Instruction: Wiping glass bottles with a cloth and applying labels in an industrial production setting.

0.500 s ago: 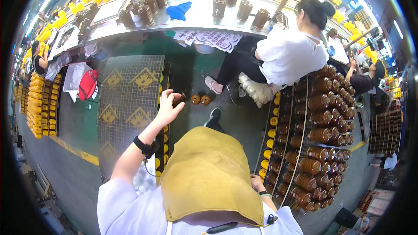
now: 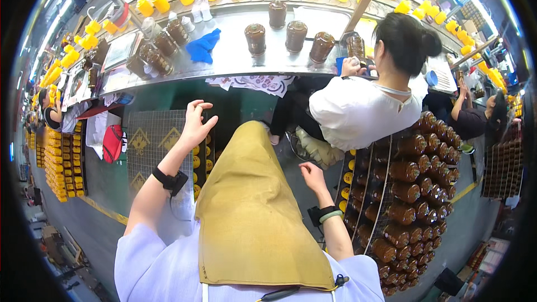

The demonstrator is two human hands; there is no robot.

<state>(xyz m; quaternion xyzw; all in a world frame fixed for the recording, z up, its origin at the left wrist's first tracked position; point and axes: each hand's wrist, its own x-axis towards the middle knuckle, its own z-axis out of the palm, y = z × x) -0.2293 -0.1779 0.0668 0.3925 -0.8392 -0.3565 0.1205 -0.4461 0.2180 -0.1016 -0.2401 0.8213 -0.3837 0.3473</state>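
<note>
My left hand (image 2: 196,124) is raised past the left side of my tan apron (image 2: 251,229). Its thumb and fingers curve around a dark brown jar (image 2: 209,114), mostly lost against the shadow under the bench. Over the floor right of the apron, my right hand (image 2: 313,177) hangs with loosely bent fingers and nothing visible in it. Nearest to that hand is a tall stack of brown jars (image 2: 407,190), lying on their sides in layers.
A metal bench (image 2: 235,67) crosses ahead, bearing several upright brown jars (image 2: 296,36) and a blue cloth (image 2: 203,46). A seated person in white (image 2: 366,109) works at it, front right. A wire mesh sheet (image 2: 154,128) and red bag (image 2: 113,144) are at left.
My view has moved nearer the bench. My left hand has come farther left and up with the jar. My right hand has swung forward from beside the stack to in front of me.
</note>
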